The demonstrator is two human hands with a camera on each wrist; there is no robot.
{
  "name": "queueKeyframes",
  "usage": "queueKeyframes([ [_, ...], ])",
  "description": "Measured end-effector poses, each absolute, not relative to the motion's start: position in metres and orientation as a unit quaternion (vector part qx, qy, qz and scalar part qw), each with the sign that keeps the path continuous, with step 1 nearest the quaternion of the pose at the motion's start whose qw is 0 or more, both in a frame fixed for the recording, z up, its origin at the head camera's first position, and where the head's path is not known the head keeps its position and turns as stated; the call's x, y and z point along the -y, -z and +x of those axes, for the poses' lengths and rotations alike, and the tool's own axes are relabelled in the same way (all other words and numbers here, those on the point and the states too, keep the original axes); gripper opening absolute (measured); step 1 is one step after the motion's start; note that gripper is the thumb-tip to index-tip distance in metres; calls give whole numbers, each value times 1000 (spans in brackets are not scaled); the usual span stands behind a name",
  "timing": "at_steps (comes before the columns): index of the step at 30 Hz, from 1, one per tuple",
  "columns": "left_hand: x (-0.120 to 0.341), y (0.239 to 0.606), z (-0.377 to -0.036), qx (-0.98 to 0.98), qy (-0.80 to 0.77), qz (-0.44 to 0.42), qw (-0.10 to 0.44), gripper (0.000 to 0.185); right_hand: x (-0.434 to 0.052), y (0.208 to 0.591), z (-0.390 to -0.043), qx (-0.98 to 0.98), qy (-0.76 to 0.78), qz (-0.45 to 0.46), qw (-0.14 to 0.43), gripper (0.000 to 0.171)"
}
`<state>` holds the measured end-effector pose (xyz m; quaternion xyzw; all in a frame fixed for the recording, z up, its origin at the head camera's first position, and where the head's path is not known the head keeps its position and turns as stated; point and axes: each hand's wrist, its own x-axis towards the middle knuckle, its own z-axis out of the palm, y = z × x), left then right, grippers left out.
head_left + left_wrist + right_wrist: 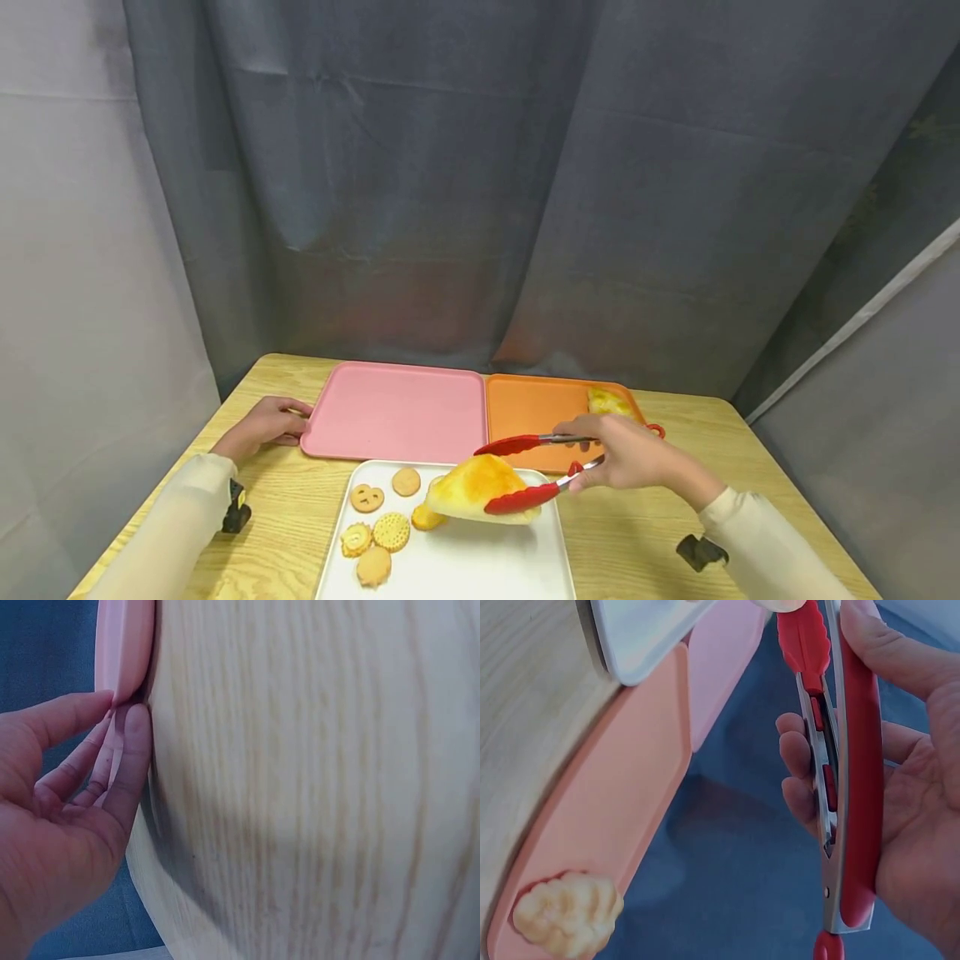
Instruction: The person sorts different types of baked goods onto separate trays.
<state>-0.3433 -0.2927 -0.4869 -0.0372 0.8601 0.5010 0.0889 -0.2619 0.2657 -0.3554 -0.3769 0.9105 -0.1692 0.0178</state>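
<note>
A wedge-shaped piece of bread (pixel 480 490), golden yellow with a darker orange-brown glaze along its top and a pale cut underside, sits pinched between the red tips of a pair of tongs (pixel 534 471) above the far part of a white tray (pixel 487 567). Whether the bread touches the tray or hangs just over it cannot be told. The tongs have red tips and red handle grips over a steel frame, and the right hand (pixel 637 458) holds them with fingers and thumb curled around both arms, squeezing them onto the bread. On the white tray, left of the bread, lie several small round golden biscuits (pixel 392 531), some with patterned faces, and one small yellow piece tucked just beside the bread's lower corner. Beyond the white tray lie two more trays side by side and touching: a pink tray (pixel 397 408) on the left and an orange tray (pixel 532 408) on the right. A lumpy pale-yellow pastry (pixel 609 402) rests in the orange tray's far right corner. The left hand (pixel 262 427) rests on the wooden counter (pixel 300 500), its fingers pinching the near left corner of the pink tray. Grey-blue curtains (pixel 480 167) hang behind the counter.
</note>
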Motion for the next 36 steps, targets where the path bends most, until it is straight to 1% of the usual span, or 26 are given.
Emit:
queueKeyframes([
  [4, 292, 487, -343, -861, -499, -37, 88, 48, -276, 351, -271, -916, 182, -358, -1, 76],
  [8, 292, 487, -344, -861, -500, -38, 88, 48, -287, 345, -280, -923, 184, -338, -28, 71],
  [11, 293, 488, -345, -861, -499, -43, 87, 47, -295, 342, -286, -937, 179, -299, -37, 71],
  [18, 293, 489, -346, -863, -495, -44, 90, 47, -319, 349, -305, -960, 158, -224, -51, 76],
  [20, 292, 489, -346, -862, -496, -47, 91, 46, -324, 352, -310, -965, 152, -209, -51, 79],
  [26, 292, 485, -345, -864, -493, -49, 93, 47, -340, 366, -327, -977, 143, -153, -21, 86],
  [32, 290, 484, -343, -867, -487, -50, 90, 46, -353, 379, -339, -980, 133, -146, -19, 81],
  [36, 291, 484, -343, -867, -488, -47, 89, 46, -357, 388, -346, -982, 135, -133, -6, 83],
])
